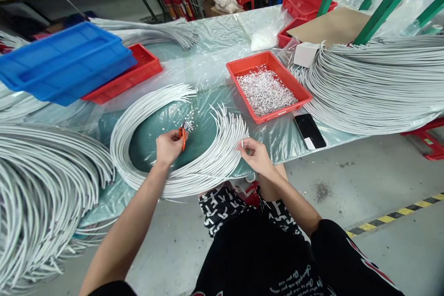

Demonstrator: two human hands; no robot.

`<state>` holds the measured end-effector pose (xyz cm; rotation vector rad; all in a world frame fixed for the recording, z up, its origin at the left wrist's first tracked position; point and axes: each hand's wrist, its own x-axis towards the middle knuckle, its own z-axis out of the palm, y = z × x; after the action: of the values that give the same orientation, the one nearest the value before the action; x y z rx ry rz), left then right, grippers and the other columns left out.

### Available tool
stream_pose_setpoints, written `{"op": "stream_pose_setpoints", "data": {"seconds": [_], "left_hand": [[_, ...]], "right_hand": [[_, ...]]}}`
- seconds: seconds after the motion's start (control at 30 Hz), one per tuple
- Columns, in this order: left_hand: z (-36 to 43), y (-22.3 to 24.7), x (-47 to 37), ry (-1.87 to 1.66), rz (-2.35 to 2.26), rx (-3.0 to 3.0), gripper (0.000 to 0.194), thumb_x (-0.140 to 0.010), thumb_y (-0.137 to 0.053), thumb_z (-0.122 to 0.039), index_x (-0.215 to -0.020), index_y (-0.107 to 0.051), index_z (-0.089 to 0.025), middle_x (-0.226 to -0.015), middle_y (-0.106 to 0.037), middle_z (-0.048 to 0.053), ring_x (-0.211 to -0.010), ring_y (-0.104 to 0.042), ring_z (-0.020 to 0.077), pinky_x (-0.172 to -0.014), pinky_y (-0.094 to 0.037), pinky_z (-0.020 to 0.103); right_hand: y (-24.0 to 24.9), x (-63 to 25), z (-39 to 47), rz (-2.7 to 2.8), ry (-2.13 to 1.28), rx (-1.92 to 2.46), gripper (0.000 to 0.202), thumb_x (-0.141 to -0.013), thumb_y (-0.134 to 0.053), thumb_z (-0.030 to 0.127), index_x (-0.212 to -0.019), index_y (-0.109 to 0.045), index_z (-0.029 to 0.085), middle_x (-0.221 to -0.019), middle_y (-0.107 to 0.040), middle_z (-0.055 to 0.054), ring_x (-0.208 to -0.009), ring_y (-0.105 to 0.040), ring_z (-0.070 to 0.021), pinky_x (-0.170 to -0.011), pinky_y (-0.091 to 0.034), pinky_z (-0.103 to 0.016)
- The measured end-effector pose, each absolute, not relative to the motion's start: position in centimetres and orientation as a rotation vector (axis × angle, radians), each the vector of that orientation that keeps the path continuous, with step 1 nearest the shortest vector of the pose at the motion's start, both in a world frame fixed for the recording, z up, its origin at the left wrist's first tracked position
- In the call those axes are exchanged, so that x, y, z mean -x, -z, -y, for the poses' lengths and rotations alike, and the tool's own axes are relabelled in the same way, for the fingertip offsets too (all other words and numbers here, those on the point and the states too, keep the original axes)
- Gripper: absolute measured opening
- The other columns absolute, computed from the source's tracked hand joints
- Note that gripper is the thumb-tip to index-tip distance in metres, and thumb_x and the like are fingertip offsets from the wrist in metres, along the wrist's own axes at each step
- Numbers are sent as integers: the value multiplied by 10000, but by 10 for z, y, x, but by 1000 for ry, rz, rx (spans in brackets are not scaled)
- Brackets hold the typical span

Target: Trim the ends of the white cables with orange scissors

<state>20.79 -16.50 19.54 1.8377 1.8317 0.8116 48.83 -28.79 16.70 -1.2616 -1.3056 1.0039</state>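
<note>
My left hand (169,147) is closed round orange-handled scissors (182,137), whose dark blades point away over small white scraps (189,121) on the green table cover. My right hand (255,153) pinches the end of a white cable (242,143) between thumb and fingertips. Between and below the hands lies a curved bundle of white cables (138,115), its cut ends fanned out beside my right hand. An orange-red tray (269,118) holding many small shiny pieces stands beyond my right hand.
Stacked blue trays (62,62) rest over a red tray (147,68) at the left. Large cable coils (38,185) lie at the left, others (374,88) at the right. A phone (310,131) lies near the table edge. Green posts (388,4) rise at the back right.
</note>
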Motion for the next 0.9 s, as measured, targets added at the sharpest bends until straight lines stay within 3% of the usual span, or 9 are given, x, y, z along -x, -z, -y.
{"op": "stream_pose_setpoints", "data": {"seconds": [0.1, 0.17, 0.23, 0.37, 0.57, 0.73, 0.9], "left_hand": [[181, -215, -223, -817, -1768, -2010, 317, -763, -627, -455, -636, -590, -167, -545, -466, -18, -521, -384, 102, -543, -306, 249], [197, -233, -241, -745, -1679, -2140, 327, -793, -604, -446, -613, -567, -175, -527, -421, -28, -513, -345, 98, -541, -279, 254], [215, -250, -260, -620, -1583, -2267, 296, -809, -588, -434, -654, -603, -183, -551, -473, -20, -523, -366, 107, -553, -284, 257], [241, -265, -290, -351, -1464, -2412, 272, -845, -551, -420, -685, -607, -206, -639, -588, 12, -536, -430, 132, -568, -294, 272], [253, -271, -298, -221, -1356, -2408, 115, -820, -559, -314, -820, -592, -204, -715, -600, 8, -582, -467, 140, -580, -315, 262], [256, -269, -291, -70, -1274, -2363, 207, -847, -512, -284, -670, -473, -184, -586, -425, -43, -546, -302, 97, -556, -244, 247], [257, -264, -286, -41, -1140, -2277, 277, -902, -485, -332, -698, -538, -153, -597, -399, -51, -575, -288, 81, -554, -246, 224]], "right_hand": [[-165, -480, 290, 1074, -1189, 1067, 319, -883, -607, 487, -1034, -682, 217, -858, -735, -46, -676, -626, -166, -595, -484, -286], [-168, -478, 290, 991, -1255, 1009, 352, -861, -636, 552, -973, -698, 224, -785, -716, -37, -687, -636, -181, -653, -520, -318], [-170, -478, 289, 925, -1319, 956, 370, -842, -654, 590, -885, -692, 224, -720, -680, -21, -670, -635, -182, -682, -533, -337], [-170, -479, 288, 801, -1483, 767, 344, -843, -684, 561, -824, -665, 218, -618, -556, 30, -560, -583, -148, -639, -521, -325], [-161, -474, 287, 766, -1587, 623, 306, -860, -710, 488, -813, -684, 186, -574, -321, 78, -468, -367, -77, -512, -413, -256], [-159, -472, 286, 811, -1541, 620, 325, -879, -696, 488, -796, -678, 174, -566, -324, 77, -471, -325, -69, -486, -372, -242], [-161, -473, 288, 920, -1488, 693, 364, -884, -678, 521, -769, -674, 175, -529, -387, 69, -451, -321, -67, -482, -351, -244]]}}
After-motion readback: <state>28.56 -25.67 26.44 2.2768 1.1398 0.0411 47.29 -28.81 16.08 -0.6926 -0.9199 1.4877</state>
